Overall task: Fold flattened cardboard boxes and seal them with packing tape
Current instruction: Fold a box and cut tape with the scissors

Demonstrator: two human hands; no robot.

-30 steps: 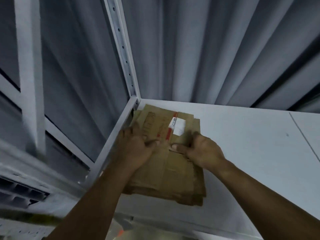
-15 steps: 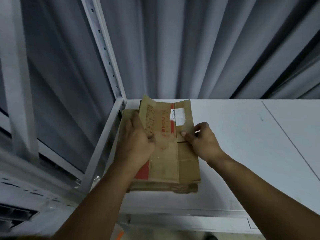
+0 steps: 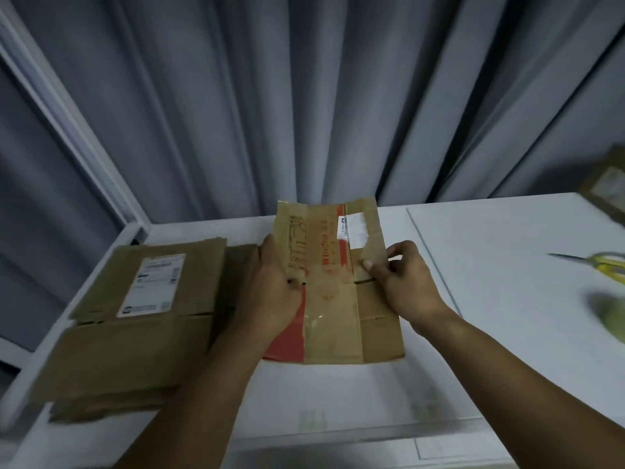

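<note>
A flattened brown cardboard box (image 3: 333, 299) with red print and a white label is held just above the white table (image 3: 507, 316), its far end raised. My left hand (image 3: 270, 292) grips its left edge. My right hand (image 3: 402, 282) pinches its right edge, thumb on top. To the left lies a stack of flattened boxes (image 3: 135, 319); the top one carries a white shipping label. A blurred greenish round object (image 3: 608, 316), possibly a tape roll, sits at the right edge.
Yellow-handled scissors (image 3: 595, 262) lie on the table to the right. A brown box (image 3: 608, 187) stands at the far right corner. Grey curtains hang behind the table, and a white metal frame runs along its left side.
Both hands have lifted the red-printed box off the stack and carried it right, toward the table's middle. The view swung right, so the scissors and the right side of the table now show.
</note>
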